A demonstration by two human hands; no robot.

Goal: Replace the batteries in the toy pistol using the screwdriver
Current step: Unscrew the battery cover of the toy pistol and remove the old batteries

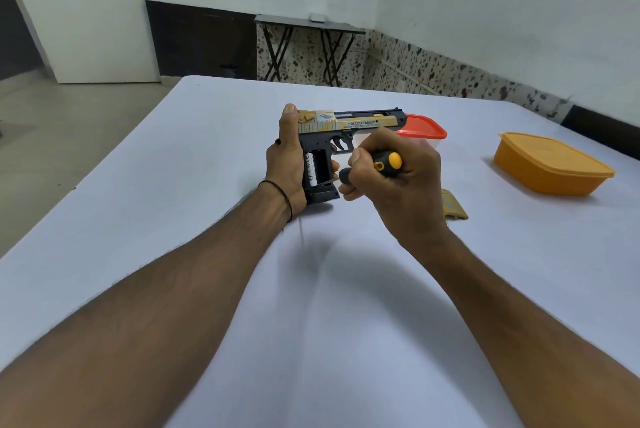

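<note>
A white table (pixel 214 136) fills most of the view. At its right side sits an orange tub (pixel 550 164), and a clear box with a red lid (pixel 424 127) lies behind the toy pistol (pixel 349 124). The pistol stands upright near the table's middle, its butt on the surface and its barrel pointing right. The left hand (pixel 285 157) wraps around the back of the grip. The right hand (pixel 398 192) curls tightly around a black-and-yellow screwdriver (pixel 384 162), whose tip reaches the open grip, where a battery (pixel 310 167) shows. A gold piece (pixel 453 209), perhaps the battery cover, lies just right of that hand.
</note>
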